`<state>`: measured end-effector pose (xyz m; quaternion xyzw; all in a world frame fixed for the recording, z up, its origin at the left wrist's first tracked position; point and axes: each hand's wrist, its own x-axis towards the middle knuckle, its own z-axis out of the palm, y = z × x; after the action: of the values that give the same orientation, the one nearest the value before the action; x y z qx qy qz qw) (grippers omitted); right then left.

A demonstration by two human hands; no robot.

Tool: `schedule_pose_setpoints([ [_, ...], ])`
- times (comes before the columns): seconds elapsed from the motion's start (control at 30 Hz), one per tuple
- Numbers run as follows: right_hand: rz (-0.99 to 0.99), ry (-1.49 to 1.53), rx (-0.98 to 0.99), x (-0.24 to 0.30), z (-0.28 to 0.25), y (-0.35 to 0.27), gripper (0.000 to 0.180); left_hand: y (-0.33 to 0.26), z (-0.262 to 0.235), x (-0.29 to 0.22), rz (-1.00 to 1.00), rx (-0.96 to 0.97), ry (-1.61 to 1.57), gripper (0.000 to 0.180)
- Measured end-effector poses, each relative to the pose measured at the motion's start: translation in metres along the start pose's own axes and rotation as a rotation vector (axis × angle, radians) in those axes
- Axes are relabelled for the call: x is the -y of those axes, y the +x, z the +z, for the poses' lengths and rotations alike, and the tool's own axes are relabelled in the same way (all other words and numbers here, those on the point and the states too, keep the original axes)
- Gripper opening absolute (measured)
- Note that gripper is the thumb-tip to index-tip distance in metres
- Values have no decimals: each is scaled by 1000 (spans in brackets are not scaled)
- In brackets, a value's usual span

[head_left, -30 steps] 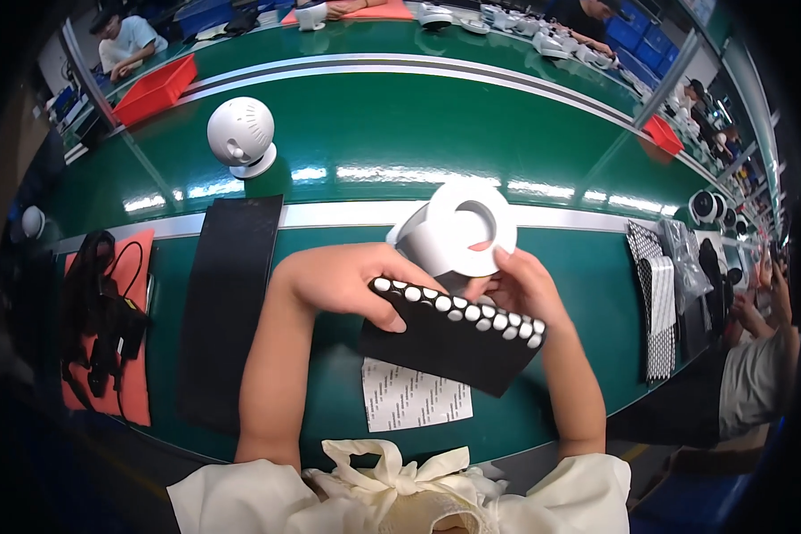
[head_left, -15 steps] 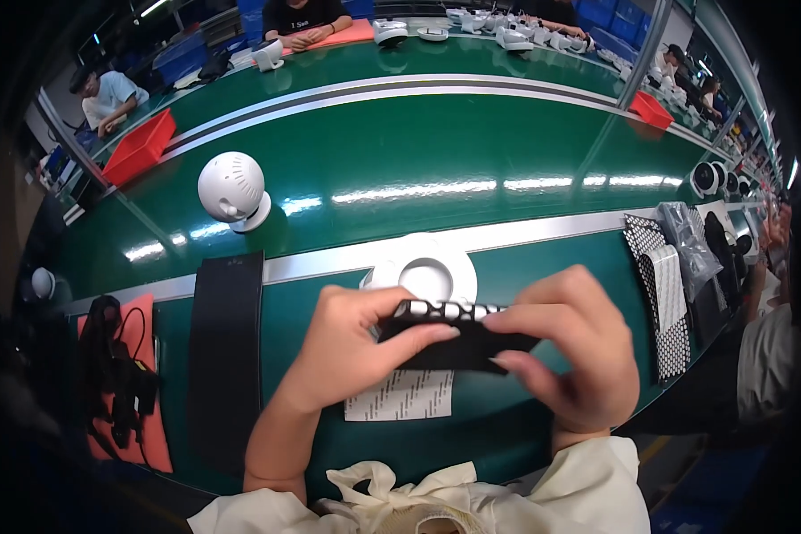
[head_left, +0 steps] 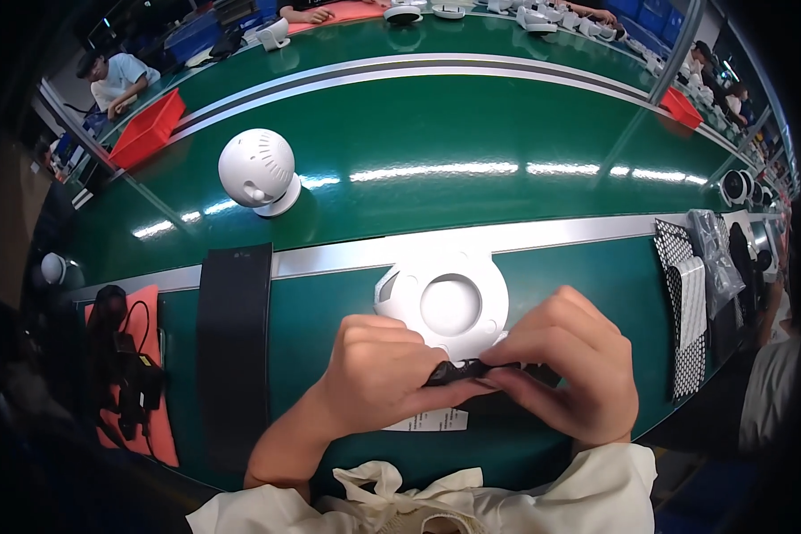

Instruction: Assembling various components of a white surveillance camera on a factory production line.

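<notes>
My left hand [head_left: 378,369] pinches one side of a black perforated sheet [head_left: 458,372], which is bunched and bent between my fingers. The fingertips and thumb of my right hand [head_left: 570,369] are closed on its other side, close to the left thumb. Just beyond both hands lies a white round plastic housing [head_left: 494,289] with a wide circular recess; its near rim is partly covered by my fingers. Under my left hand, a piece of white printed paper [head_left: 443,420] shows on the green table.
A white ball-shaped device [head_left: 256,167] stands on the green surface beyond the metal rail. At left are a long black sheet [head_left: 233,338] and black cables with adapters [head_left: 138,383] on an orange mat. Dotted sheets [head_left: 681,311] lie at right. Other people sit around the benches.
The black sheet has been bent further and lowered, and my hands have come closer together. More of the white housing now shows. The whole view has shifted slightly.
</notes>
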<state>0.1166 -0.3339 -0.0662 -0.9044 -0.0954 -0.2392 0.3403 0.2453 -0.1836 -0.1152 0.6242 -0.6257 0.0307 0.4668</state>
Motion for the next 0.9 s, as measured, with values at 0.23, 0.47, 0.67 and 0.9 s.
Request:
schedule_pose_setpoints([
  [0.23,109,-28,-162,3,10,5,27,-3,9,-10,-64,-84,131,30],
  [0.47,144,157,-51,0,4,1,22,-8,11,-44,-210,-12,274,30],
  [0.67,2,23,-126,-6,14,4,18,-8,10,-39,-543,123,89,19],
  [0.9,-135,191,-51,-20,-30,12,43,0,13,-38,-50,52,52,31],
])
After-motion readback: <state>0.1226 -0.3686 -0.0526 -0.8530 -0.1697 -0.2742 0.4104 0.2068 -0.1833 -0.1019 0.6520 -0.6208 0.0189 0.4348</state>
